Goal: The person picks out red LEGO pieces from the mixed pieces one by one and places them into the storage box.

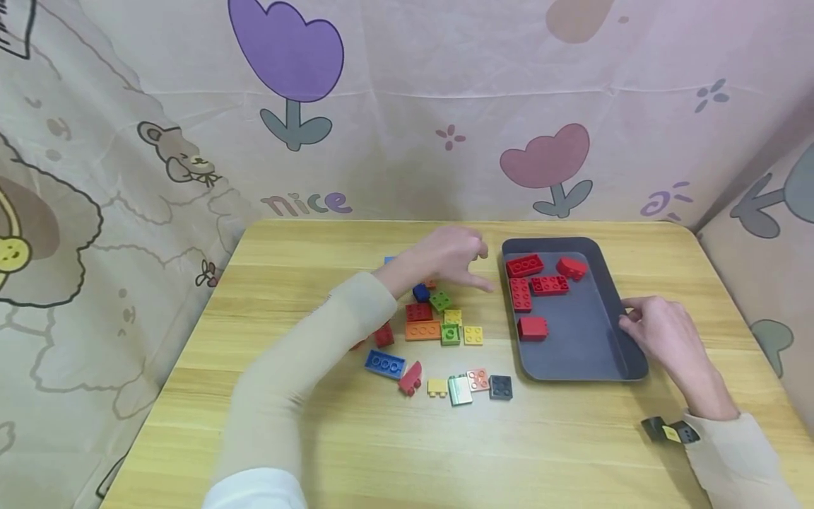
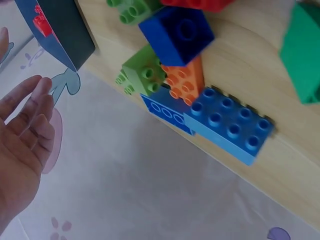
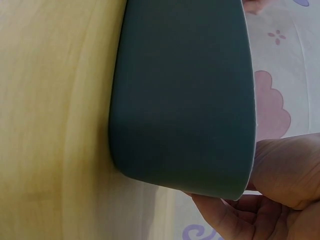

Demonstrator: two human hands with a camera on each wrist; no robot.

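Observation:
My left hand (image 1: 453,256) hovers beyond the pile of bricks, left of the dark grey tray (image 1: 581,346). Its fingers are relaxed and apart, with nothing between them; the left wrist view shows the loosely bent fingers of that hand (image 2: 27,135) too. Under its wrist lie a blue brick (image 1: 421,293) and a green brick (image 1: 440,301). At the tray's right side, my right hand (image 1: 668,329) grips the rim with thumb and fingers. In the right wrist view, this hand (image 3: 285,187) holds the tray wall (image 3: 185,100) near a corner. Several red bricks (image 1: 550,285) lie in the tray.
Left of the tray lie loose bricks, among them an orange one (image 1: 422,330), a blue one (image 1: 384,364) and a yellow one (image 1: 473,335). A dark brick (image 1: 500,387) lies nearer the front. A printed cloth (image 1: 407,141) hangs behind the wooden table (image 1: 445,459).

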